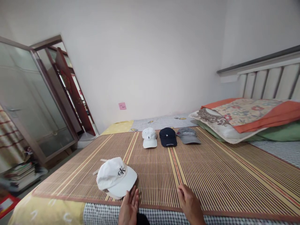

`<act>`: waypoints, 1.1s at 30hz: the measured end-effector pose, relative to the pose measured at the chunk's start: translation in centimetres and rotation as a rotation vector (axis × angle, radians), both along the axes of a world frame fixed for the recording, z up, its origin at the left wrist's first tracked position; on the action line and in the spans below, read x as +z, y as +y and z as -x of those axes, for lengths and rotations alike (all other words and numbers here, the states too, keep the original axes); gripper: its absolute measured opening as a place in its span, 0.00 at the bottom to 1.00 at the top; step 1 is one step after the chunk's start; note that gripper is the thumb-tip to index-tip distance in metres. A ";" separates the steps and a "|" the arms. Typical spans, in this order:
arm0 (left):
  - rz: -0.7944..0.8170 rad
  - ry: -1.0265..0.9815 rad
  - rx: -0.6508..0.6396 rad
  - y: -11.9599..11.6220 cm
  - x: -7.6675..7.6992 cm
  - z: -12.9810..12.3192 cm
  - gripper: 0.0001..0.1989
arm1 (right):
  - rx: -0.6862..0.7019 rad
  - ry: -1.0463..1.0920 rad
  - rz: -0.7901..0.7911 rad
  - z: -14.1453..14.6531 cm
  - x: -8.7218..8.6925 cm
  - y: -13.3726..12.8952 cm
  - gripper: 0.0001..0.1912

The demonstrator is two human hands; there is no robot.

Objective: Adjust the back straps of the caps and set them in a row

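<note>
A white baseball cap with dark "CK" letters (pixel 116 175) lies on the bamboo mat (pixel 154 172) at the front left, its brim angled to the lower right. My left hand (pixel 129 207) is at the brim's lower edge, palm up, with the fingers stretched out; I cannot tell how firmly they touch it. To the right, my right hand (pixel 190 201) is curled closed over the mat, with nothing visible in it. Farther back stand a smaller white cap (pixel 149 137), a navy cap (pixel 167 137) and a grey cap (pixel 188 135) in a row, brims facing me.
The mat covers a bed with a checked sheet (pixel 100 214). Pillows with an orange-edged floral cover (pixel 250 114) lie at the right by the slatted headboard (pixel 269 82). A white wall (pixel 145 62) stands behind. A glass-panelled door (pixel 30 100) stands at the left.
</note>
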State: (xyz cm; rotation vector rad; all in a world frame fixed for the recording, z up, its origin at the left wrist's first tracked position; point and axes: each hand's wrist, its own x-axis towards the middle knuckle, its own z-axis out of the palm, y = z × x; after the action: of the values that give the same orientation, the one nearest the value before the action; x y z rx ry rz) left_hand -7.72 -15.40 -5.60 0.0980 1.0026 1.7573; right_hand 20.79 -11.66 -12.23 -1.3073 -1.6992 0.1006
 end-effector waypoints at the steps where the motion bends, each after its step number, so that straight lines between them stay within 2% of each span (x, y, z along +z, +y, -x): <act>1: -0.002 0.007 0.004 0.1 -0.1 0.0 0.07 | -0.001 0.001 -0.001 0.0 0.0 0.0 0.17; 8: -0.018 0.050 0.010 0.1 -0.4 0.1 0.09 | 0.007 0.012 -0.002 0.0 0.7 -0.2 0.18; 14: -0.019 0.055 0.101 -0.1 0.0 0.2 0.09 | 0.005 0.013 -0.001 0.1 1.1 -0.3 0.19; 20: -0.038 0.035 0.086 -0.3 0.4 0.1 0.09 | -0.013 0.013 -0.004 0.2 0.9 -0.3 0.20; 28: -0.055 0.086 0.088 0.1 -0.2 0.3 0.16 | -0.026 0.014 -0.017 0.2 0.7 -0.2 0.21; 33: -0.056 0.105 0.081 0.0 -0.7 0.4 0.15 | -0.025 0.018 -0.013 0.2 0.7 -0.3 0.20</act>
State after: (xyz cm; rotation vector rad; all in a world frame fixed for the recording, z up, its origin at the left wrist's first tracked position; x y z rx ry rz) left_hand -8.11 -15.37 -6.26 0.1891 1.0451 1.8712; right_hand 20.63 -11.96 -11.55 -1.3140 -1.6646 0.0860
